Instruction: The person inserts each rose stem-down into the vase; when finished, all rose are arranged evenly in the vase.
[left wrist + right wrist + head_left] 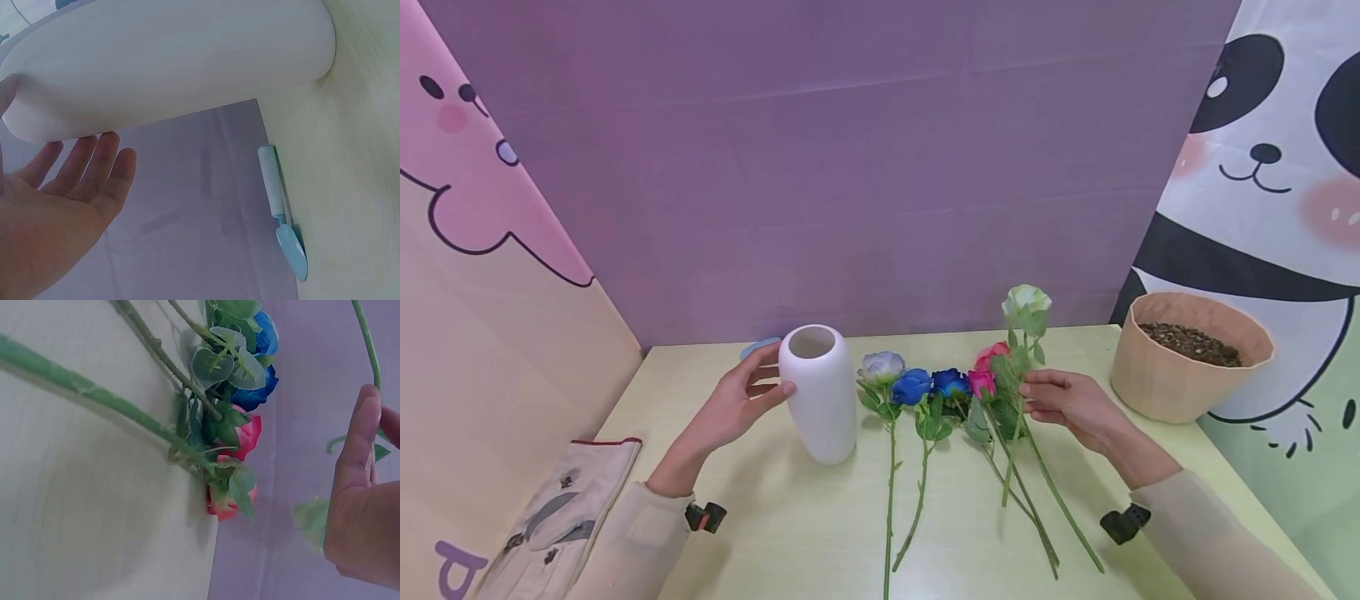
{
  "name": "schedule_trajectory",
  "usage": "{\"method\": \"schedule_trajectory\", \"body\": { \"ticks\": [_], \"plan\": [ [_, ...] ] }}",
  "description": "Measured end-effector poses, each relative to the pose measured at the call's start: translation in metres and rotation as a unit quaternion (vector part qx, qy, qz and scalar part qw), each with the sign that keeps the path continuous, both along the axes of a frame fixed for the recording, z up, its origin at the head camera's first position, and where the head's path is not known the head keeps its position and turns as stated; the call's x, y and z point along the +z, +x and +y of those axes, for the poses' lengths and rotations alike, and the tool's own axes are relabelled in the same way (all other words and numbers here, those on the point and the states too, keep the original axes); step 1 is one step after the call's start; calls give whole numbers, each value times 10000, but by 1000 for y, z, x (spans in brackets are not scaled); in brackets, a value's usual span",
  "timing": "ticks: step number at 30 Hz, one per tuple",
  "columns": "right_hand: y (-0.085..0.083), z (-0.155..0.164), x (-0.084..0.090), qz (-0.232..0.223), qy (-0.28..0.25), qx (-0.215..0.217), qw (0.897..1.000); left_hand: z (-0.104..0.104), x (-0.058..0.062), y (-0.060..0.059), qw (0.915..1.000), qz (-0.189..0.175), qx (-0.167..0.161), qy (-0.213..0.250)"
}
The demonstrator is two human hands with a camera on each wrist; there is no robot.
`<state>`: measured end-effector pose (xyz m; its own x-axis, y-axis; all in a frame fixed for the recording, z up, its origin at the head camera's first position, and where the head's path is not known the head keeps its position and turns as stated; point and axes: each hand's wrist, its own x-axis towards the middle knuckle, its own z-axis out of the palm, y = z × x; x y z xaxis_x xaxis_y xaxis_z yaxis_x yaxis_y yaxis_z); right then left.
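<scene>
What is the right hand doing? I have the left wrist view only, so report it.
Observer: The right hand pinches the stem of a white rose and holds it upright.
Operator: List the other flowers.
Observer: Right of the vase, lying on the table, are a pale rose, two blue roses and two pink roses.
Operator: Name what stands at the far right.
Observer: A tan pot of soil.

Bright, even light; soft shadows; wrist views slightly blurred.
</scene>
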<state>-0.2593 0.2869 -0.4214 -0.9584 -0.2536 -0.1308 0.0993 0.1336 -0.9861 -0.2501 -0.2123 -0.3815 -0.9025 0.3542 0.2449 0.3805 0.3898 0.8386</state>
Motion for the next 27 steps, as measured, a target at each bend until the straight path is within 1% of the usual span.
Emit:
{"method": "schedule_trajectory", "body": {
  "ticks": [3,8,15,23,27],
  "plan": [
    [0,-4,3,27,-23,-109,9999,-1,-1,0,10000,21,2,-11],
    [-1,-10,6,66,-222,-207,9995,-1,-2,-1,10000,39,13,-31],
    [-1,-21,12,330,24,-205,9992,1,1,0,10000,-46,49,-46],
    [-3,-33,20,514,-41,-339,9981,0,0,0,9999,-132,49,-15],
    [-4,-41,26,571,-77,-484,9972,0,0,0,9998,-158,72,-37]
  ]
}}
